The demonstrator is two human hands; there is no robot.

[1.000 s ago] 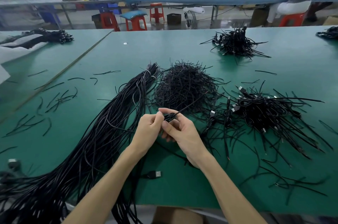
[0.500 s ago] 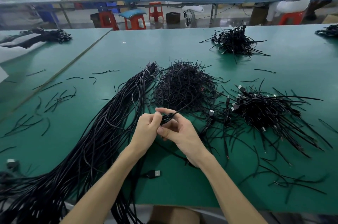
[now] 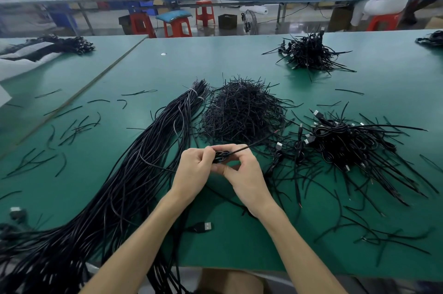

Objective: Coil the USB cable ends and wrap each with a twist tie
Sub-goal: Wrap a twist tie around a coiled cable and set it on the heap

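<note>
Coiled cable end (image 3: 219,157) is pinched by left hand (image 3: 194,170) and right hand (image 3: 245,179) together, loops probably best kept flat while wrapped.

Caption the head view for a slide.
Left hand and right hand pinch a coiled cable over the green table, twist-tie heap behind.

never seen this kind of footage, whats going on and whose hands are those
No machine here: a person wears a camera on the head, looking down at their own two hands. The left hand and right hand pinch a small cable coil between them, with a thin strand sticking out. On the green table lie a long bundle of black cables on the left, a heap of short twist ties in the middle, and a pile of coiled cables on the right.
</note>
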